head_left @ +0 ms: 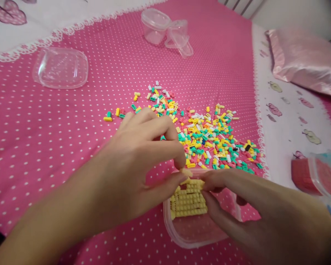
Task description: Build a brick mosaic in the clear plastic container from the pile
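My left hand (pixel 146 158) is closed, thumb and forefinger pinching a small pale yellow building brick (pixel 186 172). Just below it is a flat panel of pale yellow bricks (pixel 191 203), joined in rows with studs facing up and a gap near its top edge. My right hand (pixel 234 202) pinches the panel's upper right corner between thumb and fingers. Under both hands stands a clear plastic container (pixel 182 241), with the panel over its left part. The fingers hide some of the container's far rim.
Loose bricks (pixel 209 140) in several colours lie heaped beyond my hands on the pink dotted cloth (pixel 71 147). A clear lid (pixel 61 69) lies far left. Clear tubs (pixel 156 27) stand at the back. At right are a pillow (pixel 306 62) and a red-filled container (pixel 306 176).
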Action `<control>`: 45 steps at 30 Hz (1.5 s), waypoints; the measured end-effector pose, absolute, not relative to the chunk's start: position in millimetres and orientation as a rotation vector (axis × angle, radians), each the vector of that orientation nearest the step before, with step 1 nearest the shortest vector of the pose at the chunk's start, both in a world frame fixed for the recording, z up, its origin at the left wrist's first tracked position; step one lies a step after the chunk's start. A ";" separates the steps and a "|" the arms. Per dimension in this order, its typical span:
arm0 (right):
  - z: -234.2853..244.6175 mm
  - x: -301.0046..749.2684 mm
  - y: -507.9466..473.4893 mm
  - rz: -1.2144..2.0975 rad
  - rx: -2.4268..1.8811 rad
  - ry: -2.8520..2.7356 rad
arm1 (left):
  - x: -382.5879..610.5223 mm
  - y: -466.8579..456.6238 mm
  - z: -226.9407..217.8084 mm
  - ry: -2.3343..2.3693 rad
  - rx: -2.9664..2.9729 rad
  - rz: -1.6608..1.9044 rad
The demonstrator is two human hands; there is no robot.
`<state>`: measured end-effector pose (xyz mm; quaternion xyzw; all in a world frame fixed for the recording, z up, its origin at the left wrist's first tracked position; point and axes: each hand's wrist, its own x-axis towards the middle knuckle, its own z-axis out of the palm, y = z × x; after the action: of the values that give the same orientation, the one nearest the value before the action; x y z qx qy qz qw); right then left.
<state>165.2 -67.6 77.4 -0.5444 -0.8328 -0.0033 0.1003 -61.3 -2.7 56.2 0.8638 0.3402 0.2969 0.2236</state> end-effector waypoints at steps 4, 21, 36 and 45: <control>78.3 157.0 -67.5 0.123 -1.594 -2.471 | -60.9 -3.3 57.9 0.949 2.362 0.830; 67.0 164.4 -66.2 0.479 -1.477 -2.492 | -62.1 -2.5 57.7 0.973 2.370 0.817; 60.1 153.5 -75.7 0.233 -1.662 -2.572 | -63.2 -2.3 58.0 0.965 2.374 0.791; 55.1 147.8 -77.4 0.242 -1.679 -2.606 | -63.3 -4.4 59.3 0.970 2.383 0.804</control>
<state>147.8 -77.4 55.1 -0.5398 -0.8380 0.0779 0.0161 -63.3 -4.4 59.3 0.8622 0.3509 0.2908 0.2211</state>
